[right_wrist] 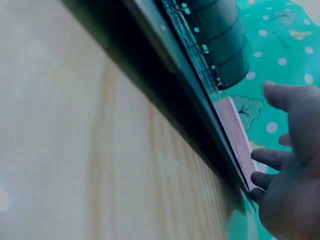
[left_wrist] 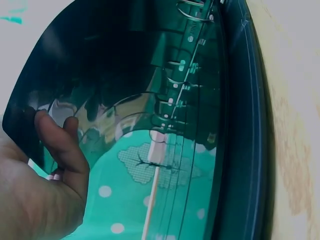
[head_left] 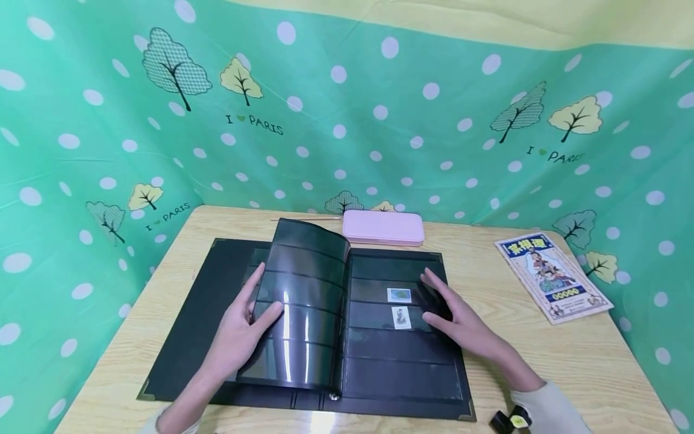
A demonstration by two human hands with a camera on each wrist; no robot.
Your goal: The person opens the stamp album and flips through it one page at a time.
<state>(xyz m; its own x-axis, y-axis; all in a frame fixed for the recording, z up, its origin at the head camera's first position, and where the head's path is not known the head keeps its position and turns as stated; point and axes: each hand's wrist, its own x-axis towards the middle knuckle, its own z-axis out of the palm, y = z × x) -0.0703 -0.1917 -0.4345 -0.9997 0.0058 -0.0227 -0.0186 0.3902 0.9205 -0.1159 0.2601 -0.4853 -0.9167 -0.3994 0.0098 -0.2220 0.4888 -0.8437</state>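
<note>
An open stamp album lies on the table, its black pages held by metal rings that show in the left wrist view. My left hand pinches the outer edge of a raised black album page, thumb on the near face and fingers behind. That page bows upward over the left cover. On the right page, a blue-and-green stamp sits above a pale stamp with a dark figure. My right hand is over this page's outer edge, fingers spread and loosely bent, holding nothing.
Behind the album lies a pink case, with a thin stick to its left. A colourful printed booklet is at the right of the wooden table. A green dotted curtain hangs around the table's back and sides.
</note>
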